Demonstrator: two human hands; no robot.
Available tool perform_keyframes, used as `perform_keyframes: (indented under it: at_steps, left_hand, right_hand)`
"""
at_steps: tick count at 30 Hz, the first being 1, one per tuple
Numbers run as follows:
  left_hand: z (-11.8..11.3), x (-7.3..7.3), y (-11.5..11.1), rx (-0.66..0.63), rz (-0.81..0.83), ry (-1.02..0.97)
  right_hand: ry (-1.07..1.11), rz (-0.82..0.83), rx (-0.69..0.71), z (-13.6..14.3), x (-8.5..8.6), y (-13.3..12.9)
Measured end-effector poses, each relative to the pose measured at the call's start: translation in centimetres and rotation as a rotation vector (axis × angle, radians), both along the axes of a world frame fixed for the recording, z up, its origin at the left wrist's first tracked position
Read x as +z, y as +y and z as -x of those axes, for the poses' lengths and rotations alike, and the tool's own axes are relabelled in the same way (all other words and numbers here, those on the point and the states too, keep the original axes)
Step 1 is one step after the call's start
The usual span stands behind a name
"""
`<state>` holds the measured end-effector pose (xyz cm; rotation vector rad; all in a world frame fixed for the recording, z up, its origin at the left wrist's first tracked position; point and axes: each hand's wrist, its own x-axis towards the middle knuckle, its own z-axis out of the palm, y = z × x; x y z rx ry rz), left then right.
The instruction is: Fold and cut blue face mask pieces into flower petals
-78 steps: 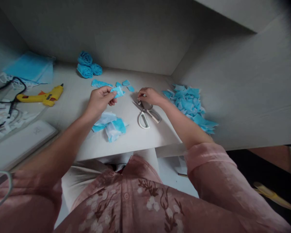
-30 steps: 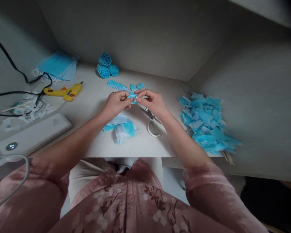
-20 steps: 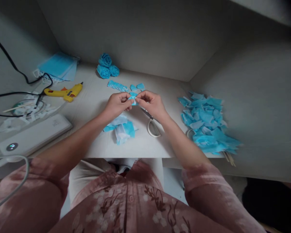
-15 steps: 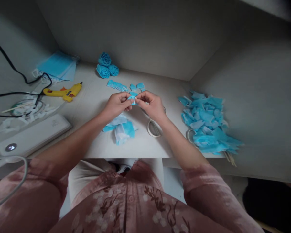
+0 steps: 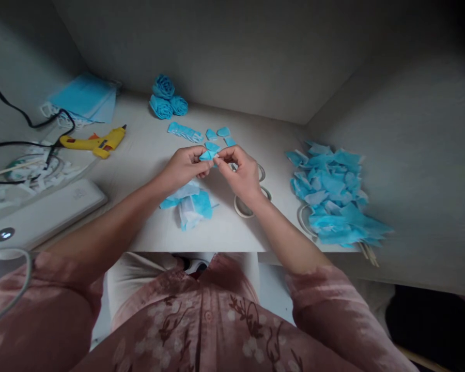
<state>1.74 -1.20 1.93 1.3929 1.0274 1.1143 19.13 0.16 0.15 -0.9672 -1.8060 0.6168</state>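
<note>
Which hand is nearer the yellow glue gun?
Left. The left hand sits to the right of the glue gun, well apart from it; the right hand is farther right still.

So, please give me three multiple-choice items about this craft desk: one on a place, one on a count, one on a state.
1. Where does the yellow glue gun lie?
A. left of both hands
B. on the blue scrap pile
C. under the scissors

2. How many blue fabric roses sit by the back wall?
A. one
B. three
C. six

3. How is the small blue fabric piece held?
A. flat on the desk, untouched
B. by the left hand alone
C. pinched between both hands

Key: 1 A, it lies at the desk's left. 2 B, three roses cluster together. 3 C, the left hand and right hand meet on it.
</note>
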Motion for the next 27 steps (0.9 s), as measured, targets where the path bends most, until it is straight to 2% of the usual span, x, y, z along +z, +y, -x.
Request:
perform_keyframes:
  at_steps: [6,13,16,22,27]
  left_hand:
    - [0.5,0.3,0.1,0.024,-0.055,0.067]
    - [0.4,-0.4,0.2,0.002,-0.068,0.156]
    - [0.4,-0.3,0.3,0.019,-0.059,0.146]
    - [0.7,0.0,0.6,0.103,0.016,-0.005]
    - [0.7,-0.1,0.5,0.098,-0.005,-0.007]
  right_hand:
    - [0.082,0.057,0.048,-0.5,-0.3,0.9]
    - [0.018,0.136,0.255,-1.4,0.0,1.8]
    - [0.050,0.158,0.246,-1.3,-0.5,2.0]
    - [0.092,0.211,0.268,-1.4,-1.3,2.8]
    - [0.081,0.248,0.240,-1.3,-1.7,2.8]
